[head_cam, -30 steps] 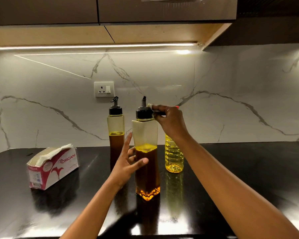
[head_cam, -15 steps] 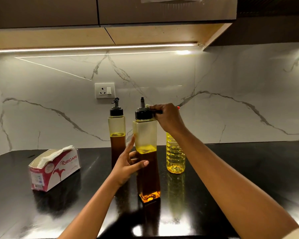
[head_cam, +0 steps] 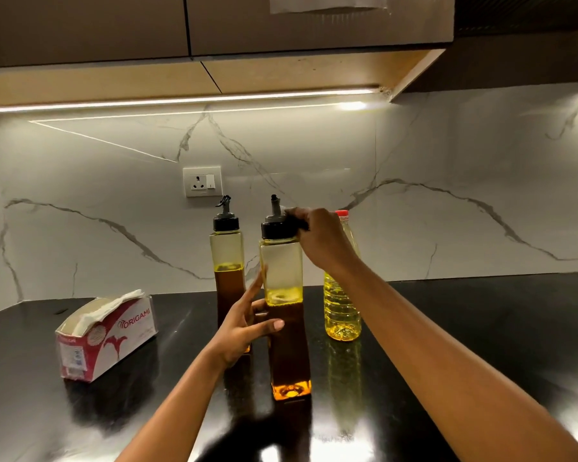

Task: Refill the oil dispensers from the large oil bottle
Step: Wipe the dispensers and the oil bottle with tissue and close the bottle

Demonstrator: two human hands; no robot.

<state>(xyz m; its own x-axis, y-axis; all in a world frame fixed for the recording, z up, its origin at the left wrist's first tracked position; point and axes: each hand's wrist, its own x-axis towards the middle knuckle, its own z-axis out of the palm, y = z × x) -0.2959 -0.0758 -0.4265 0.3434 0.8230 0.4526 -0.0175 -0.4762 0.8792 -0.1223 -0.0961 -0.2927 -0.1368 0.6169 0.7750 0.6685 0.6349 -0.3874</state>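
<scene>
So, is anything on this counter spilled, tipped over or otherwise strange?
Nothing stands out. The near dispenser, far dispenser and large oil bottle stand upright, and I see no oil on the counter. The left hand holds the near dispenser; the right hand grips its cap.

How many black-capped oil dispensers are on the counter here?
2. The near dispenser stands at centre, with the left hand holding its body and the right hand gripping its cap. The far dispenser stands just behind it to the left. None looks hidden.
</scene>
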